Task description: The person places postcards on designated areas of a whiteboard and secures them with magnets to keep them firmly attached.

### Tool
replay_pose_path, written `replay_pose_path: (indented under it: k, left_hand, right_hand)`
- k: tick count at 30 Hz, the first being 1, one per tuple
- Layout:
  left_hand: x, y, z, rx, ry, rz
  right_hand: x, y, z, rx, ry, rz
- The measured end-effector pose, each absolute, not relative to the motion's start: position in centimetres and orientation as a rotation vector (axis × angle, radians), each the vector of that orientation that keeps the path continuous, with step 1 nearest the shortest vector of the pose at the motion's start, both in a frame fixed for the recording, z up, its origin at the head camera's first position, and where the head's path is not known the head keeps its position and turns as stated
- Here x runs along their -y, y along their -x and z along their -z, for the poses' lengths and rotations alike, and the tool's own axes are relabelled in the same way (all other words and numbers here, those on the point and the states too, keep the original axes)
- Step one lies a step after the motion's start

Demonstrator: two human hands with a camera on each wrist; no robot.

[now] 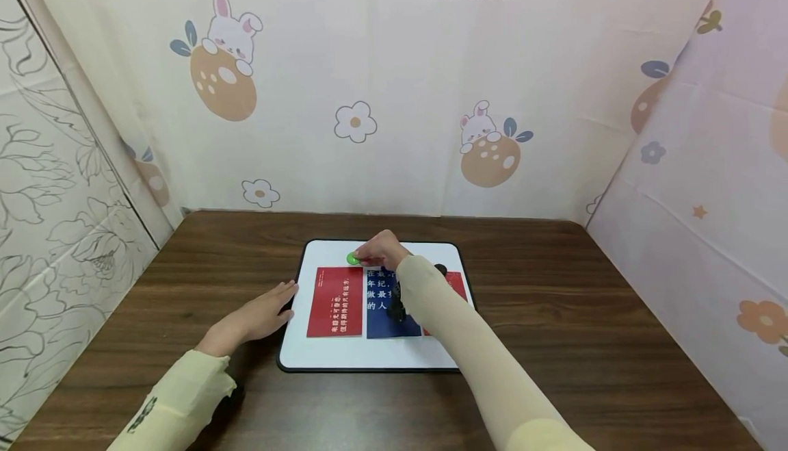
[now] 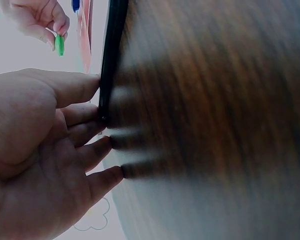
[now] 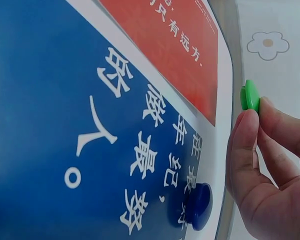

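A whiteboard [image 1: 332,355] with a black rim lies on the table, carrying a row of cards. My right hand [image 1: 383,250] pinches a green round magnet [image 3: 252,97] between thumb and fingertips, close over the board's far part, above the left red card [image 1: 335,304]. Beside that card lies a blue card [image 1: 382,328] with white writing, a blue magnet [image 3: 202,205] at its top edge. My right forearm partly covers another red card [image 1: 457,283], with a black magnet [image 1: 440,269] near its top. My left hand [image 1: 261,314] touches the board's left rim with outstretched fingers.
The dark wooden table [image 1: 554,328] extends around the board on all sides. A pale printed curtain [image 1: 394,109] stands behind the table's far edge, with further patterned sheets at left and right.
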State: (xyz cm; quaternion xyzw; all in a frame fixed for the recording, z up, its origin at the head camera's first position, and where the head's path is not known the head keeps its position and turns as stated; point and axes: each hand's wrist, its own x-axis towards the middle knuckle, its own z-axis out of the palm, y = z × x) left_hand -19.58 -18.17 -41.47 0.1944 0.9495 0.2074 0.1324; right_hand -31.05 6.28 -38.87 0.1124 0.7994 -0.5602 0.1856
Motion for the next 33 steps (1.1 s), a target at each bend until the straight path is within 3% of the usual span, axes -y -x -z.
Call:
replay_pose_path:
  k: [33]
  left_hand:
    - [18.2,19.6,41.7,-2.760,-0.589,-0.595]
  right_hand:
    - [-3.0,30.7,40.4,-2.299,-0.374,1.493]
